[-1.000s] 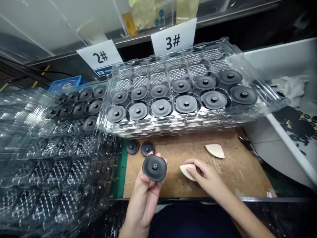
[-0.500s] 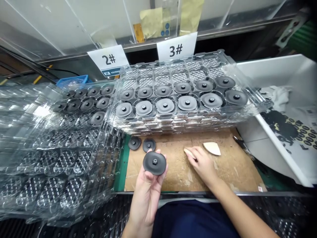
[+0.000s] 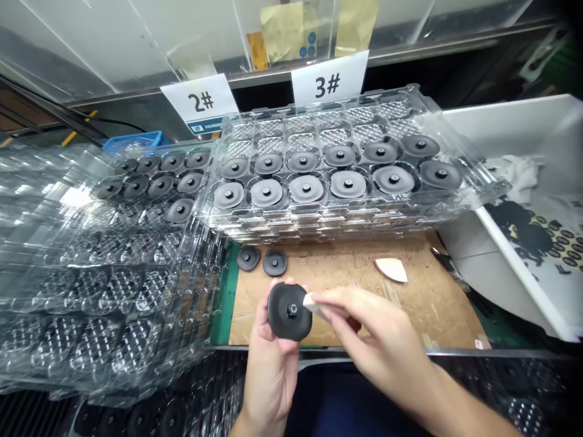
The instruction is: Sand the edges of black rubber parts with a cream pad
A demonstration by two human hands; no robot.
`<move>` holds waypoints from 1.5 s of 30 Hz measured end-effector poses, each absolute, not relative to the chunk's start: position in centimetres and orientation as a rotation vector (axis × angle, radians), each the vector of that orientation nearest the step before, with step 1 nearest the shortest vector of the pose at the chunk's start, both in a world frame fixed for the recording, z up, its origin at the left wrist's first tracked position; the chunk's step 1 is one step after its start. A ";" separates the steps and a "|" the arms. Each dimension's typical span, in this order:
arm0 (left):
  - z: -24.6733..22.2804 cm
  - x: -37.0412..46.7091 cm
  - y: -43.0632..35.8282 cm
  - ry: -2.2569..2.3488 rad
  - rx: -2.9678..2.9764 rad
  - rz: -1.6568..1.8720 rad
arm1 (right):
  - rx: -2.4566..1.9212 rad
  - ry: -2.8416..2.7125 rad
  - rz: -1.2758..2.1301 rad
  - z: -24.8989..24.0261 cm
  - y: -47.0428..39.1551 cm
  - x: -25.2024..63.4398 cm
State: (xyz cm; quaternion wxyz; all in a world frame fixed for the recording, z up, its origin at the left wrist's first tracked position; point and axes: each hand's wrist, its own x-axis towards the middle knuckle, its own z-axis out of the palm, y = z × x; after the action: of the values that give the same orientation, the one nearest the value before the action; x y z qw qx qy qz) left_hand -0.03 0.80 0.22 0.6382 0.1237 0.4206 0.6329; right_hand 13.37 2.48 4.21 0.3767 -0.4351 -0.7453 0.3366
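Note:
My left hand point(image 3: 273, 364) holds a black rounded-square plastic part point(image 3: 281, 325) with a small metal-tipped stud at its centre, stud side up. Pinched in my right hand point(image 3: 368, 331) is a small white pad point(image 3: 313, 303), its end touching or very close to the part's right edge. Its full shape is hidden by my fingers. Two more black parts, a left one point(image 3: 248, 258) and a right one point(image 3: 275, 263), lie on the board just beyond my left hand. A cream wedge-shaped pad point(image 3: 392, 269) lies on the cardboard point(image 3: 346, 267) past my right hand.
A stack of clear plastic trays point(image 3: 291, 217) stands behind the cardboard, its front two rows holding black parts. More clear trays point(image 3: 113, 267) fill the left side. At right is a white bin point(image 3: 523, 273) with black scraps. Number signs point(image 3: 330, 82) stand behind.
My right hand has lifted from the cardboard and moved left with the white pad to the black part's edge. My left hand has tilted the part and shifted it slightly right and down.

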 end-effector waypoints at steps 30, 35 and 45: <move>-0.6 -0.5 2.8 0.989 0.225 1.420 | -1.502 -1.784 1.153 -5.3 3.7 15.6; -1.1 -0.4 2.7 0.984 0.229 1.366 | -1.506 -1.774 1.169 -5.6 2.9 15.8; 0.0 -0.1 2.1 0.950 0.218 1.181 | -0.855 -2.155 1.007 4.9 6.3 14.7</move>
State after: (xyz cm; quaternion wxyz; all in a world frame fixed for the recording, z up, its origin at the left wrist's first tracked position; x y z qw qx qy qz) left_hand -0.10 2.12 0.04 0.7212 0.0989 0.4298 0.5343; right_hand 14.72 6.32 4.85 0.3021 -0.3223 -0.8128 0.3797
